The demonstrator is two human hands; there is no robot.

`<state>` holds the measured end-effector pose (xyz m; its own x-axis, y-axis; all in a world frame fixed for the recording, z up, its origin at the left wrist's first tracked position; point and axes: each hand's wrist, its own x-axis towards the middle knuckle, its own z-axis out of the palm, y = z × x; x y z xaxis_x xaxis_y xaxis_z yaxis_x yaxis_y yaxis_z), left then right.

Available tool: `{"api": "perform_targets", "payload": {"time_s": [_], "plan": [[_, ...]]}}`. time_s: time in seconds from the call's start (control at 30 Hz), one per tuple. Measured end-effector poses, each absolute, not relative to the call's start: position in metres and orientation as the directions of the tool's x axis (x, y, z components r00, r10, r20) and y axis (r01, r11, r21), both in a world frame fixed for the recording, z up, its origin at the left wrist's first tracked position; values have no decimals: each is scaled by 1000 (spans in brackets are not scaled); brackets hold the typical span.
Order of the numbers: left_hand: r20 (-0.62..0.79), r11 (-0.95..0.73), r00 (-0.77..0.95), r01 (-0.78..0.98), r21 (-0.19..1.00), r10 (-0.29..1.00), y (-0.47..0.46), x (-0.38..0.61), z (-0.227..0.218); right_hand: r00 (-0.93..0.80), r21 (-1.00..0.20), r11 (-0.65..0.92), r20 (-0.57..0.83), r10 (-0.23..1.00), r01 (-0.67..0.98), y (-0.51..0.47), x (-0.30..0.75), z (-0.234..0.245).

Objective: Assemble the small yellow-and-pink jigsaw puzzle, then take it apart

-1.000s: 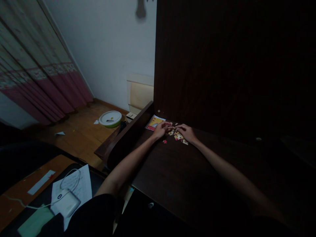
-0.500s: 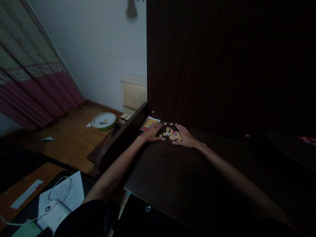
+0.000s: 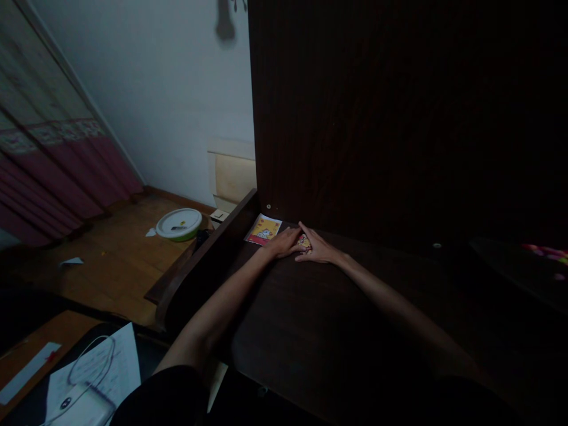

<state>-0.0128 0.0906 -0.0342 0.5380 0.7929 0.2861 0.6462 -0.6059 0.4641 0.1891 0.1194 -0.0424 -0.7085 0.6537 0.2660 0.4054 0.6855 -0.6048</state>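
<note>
A small heap of jigsaw puzzle pieces (image 3: 304,242), yellow, red and white, lies on the dark wooden tabletop (image 3: 284,319), mostly covered by my hands. My left hand (image 3: 286,242) rests at the heap's left side, fingers stretched out and reaching to the other hand. From the right, my right hand (image 3: 317,247) encloses the heap with thumb and fingers spread apart. The fingertips of both hands meet or nearly meet around the pieces. Just left of my left hand lies a yellow and red picture card (image 3: 264,229) with a cartoon figure.
A raised wooden side board (image 3: 208,254) edges the table on the left, and a dark upright panel (image 3: 355,118) stands behind. On the floor is a white-lidded round tub (image 3: 180,223). Papers (image 3: 119,361) and a white device with a cable (image 3: 82,405) lie at the lower left.
My hands have come together, pushing the spread puzzle pieces into a tighter heap. My left hand has slid off the picture card, which now shows more fully. The view has shifted slightly.
</note>
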Motion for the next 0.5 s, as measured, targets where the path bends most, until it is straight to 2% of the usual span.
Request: {"api": "perform_targets", "payload": {"time_s": [0.1, 0.27, 0.37, 0.5], "plan": [[354, -590, 473, 618, 520, 807, 91, -5, -37, -654, -687, 659, 351, 670, 306, 119, 189, -42], [419, -530, 332, 619, 579, 845, 93, -3, -36, -511, -862, 491, 369, 777, 125, 125, 188, -43], [430, -522, 313, 643, 560, 847, 89, -8, -32, -425, -884, 457, 376, 824, 104, 127, 196, -40], [420, -531, 345, 687, 496, 839, 78, -16, -31, -404, -864, 475, 380, 832, 165, 123, 217, -33]]}}
